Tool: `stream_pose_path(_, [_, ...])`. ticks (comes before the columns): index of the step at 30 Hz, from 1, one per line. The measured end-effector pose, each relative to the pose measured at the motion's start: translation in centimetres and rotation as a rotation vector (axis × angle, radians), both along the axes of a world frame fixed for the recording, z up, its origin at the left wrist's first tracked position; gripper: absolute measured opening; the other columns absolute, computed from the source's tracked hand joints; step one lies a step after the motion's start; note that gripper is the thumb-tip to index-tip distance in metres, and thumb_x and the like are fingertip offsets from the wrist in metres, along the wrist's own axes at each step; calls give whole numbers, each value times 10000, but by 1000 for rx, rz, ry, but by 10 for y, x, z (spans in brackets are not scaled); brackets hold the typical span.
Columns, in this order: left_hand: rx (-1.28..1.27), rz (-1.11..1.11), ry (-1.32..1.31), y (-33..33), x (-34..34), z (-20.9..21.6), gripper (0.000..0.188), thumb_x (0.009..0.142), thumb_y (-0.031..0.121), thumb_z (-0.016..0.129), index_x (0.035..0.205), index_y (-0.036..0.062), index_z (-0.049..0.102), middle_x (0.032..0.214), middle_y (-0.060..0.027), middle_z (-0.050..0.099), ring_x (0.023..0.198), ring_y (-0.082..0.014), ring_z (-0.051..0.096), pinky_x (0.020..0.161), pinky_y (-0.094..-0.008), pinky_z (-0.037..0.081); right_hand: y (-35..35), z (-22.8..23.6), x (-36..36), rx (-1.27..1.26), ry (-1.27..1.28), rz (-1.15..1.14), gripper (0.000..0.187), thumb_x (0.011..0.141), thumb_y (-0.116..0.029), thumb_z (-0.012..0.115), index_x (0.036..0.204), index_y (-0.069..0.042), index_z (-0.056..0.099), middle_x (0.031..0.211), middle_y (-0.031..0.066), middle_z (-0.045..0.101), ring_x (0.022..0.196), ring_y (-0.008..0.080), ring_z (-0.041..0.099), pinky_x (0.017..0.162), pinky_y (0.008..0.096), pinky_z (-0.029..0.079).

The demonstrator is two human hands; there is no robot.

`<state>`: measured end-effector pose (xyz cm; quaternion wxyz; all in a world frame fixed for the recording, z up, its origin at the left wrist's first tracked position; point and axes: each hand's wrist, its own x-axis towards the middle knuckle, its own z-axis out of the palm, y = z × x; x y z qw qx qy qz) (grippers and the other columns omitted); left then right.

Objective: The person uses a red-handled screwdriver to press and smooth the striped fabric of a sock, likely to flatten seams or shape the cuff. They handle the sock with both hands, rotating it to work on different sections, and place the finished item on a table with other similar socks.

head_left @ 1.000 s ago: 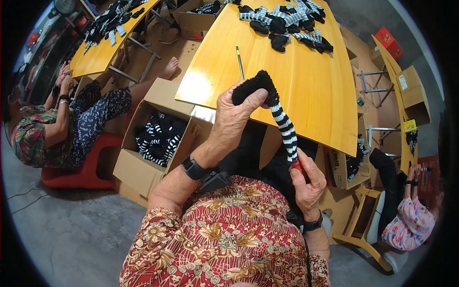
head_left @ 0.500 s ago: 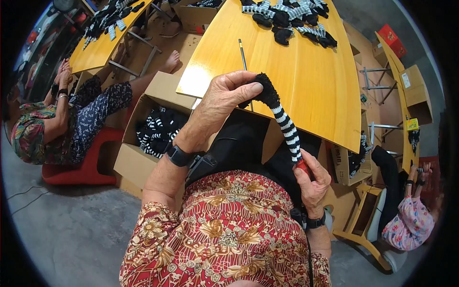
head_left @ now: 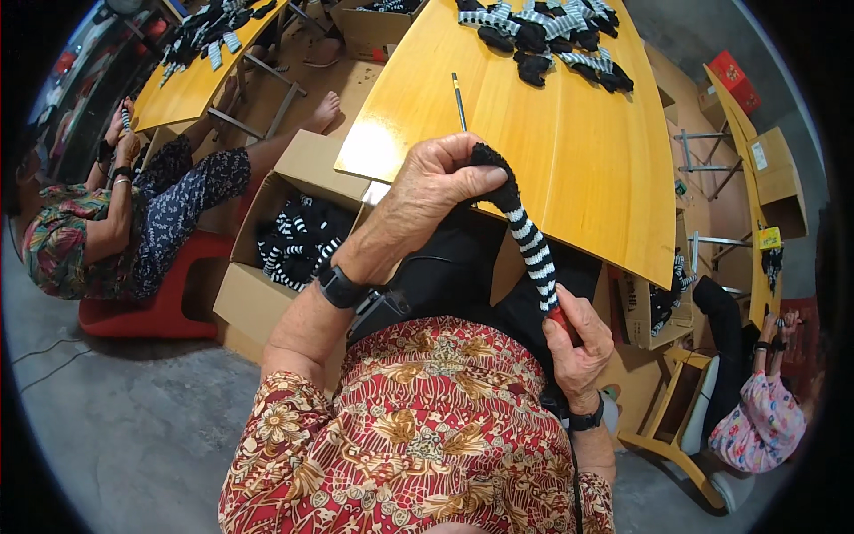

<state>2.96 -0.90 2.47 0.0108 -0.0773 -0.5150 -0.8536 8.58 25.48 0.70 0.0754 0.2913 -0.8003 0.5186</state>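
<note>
A small black-and-white striped knitted sock [head_left: 533, 249] stretches slantwise between my hands, over my lap at the table's near edge. My left hand [head_left: 442, 182] is closed, its thumb and fingers pinching the fuzzy black end. At the lower striped end, my right hand [head_left: 580, 343] is closed round a red handle [head_left: 558, 317], which shows just below the knit. Most of that handle is covered by my fingers, and whatever is inside the sock is hidden.
A yellow table [head_left: 569, 151] bears a pile of black and striped knits [head_left: 543, 36] and a dark stick [head_left: 459, 100]. Left of me stands an open carton [head_left: 240, 298] of striped knits; another carton [head_left: 639, 307] is at right. Seated people [head_left: 111, 214] work on both sides.
My right hand has moved slightly down, and the sock's black end now looks more drawn out toward the stripes. Both hands keep their grip.
</note>
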Motion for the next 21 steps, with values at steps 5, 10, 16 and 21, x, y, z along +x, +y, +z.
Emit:
stream_pose_path(5, [30,18,13,8,3,8,148,871,102,672,998,27,668,906,-32,695,820,-89,633,812,-247,505,0,-2,0,-12,65,-10,381,766,26,669,1146,25,641,832,107,624,699,164,580,634,264,460])
stream_pose_path(10, [15,121,71,12,6,9,191,888,119,655,1053,22,667,986,-70,698,847,-113,643,828,-253,505,2,1,-2,-5,101,-24,386,765,26,667,1150,26,637,843,108,625,701,162,578,640,264,460])
stream_pose_path(16, [-33,162,115,18,4,1,209,888,110,659,1072,10,658,1034,-79,690,877,-107,630,799,-252,515,13,-13,3,-69,-17,-27,404,781,26,633,1185,30,608,828,93,603,692,149,549,645,254,443])
stream_pose_path(21, [-55,211,133,30,2,11,259,884,108,666,1127,22,647,1020,-57,681,882,-102,623,785,-235,513,23,-16,9,-104,-181,-59,386,803,-12,615,1187,34,604,827,78,603,702,143,550,657,259,445])
